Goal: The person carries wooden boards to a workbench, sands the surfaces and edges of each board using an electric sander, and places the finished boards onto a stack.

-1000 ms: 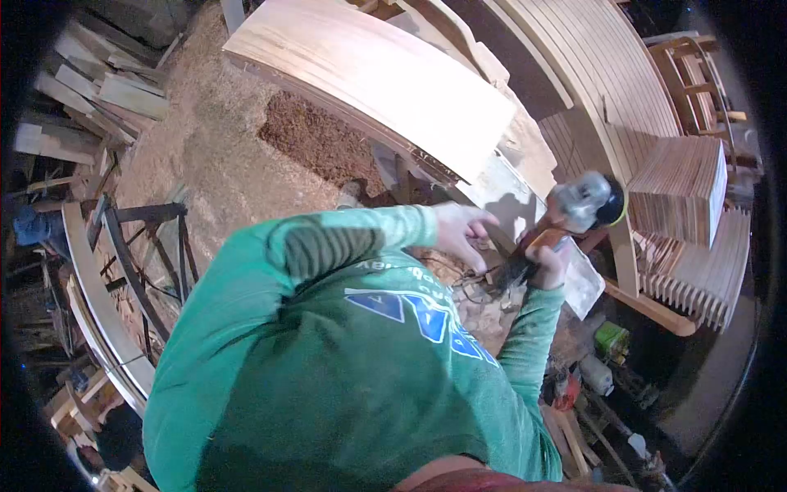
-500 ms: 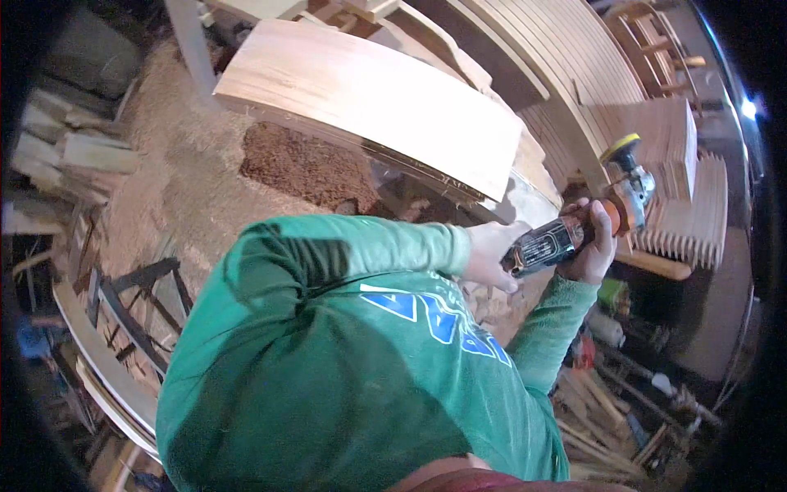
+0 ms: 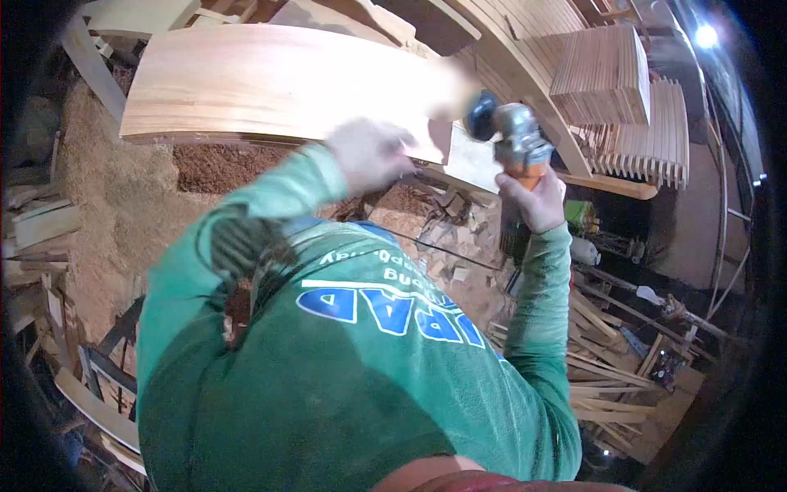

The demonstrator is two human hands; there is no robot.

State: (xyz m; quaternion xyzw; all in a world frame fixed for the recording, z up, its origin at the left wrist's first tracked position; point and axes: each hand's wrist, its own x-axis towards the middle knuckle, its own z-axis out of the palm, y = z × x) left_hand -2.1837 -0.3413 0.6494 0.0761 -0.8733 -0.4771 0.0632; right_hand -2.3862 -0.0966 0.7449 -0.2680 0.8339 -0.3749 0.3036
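Observation:
In my right hand [image 3: 537, 201] is an angle grinder [image 3: 523, 139] with an orange collar and a grey metal head, my fingers wrapped round its body. Its dark round pad [image 3: 480, 115] points left, close to the right end of a pale, curved wooden panel [image 3: 270, 82]. My left hand [image 3: 373, 156], smeared by motion, is at the panel's near edge. Whether it touches the wood, and how its fingers lie, I cannot make out.
Stacked slatted wood pieces [image 3: 602, 78] stand at the upper right. Brown sawdust [image 3: 217, 168] lies below the panel, with offcuts [image 3: 463, 238] scattered near my body. Loose wood strips [image 3: 607, 394] cover the floor at right. A black cord [image 3: 443, 248] runs across the offcuts.
My left hand has let go of the grinder's rear end and moved left to the panel. The grinder has swung left in my right hand, its pad now facing the panel. The view has shifted.

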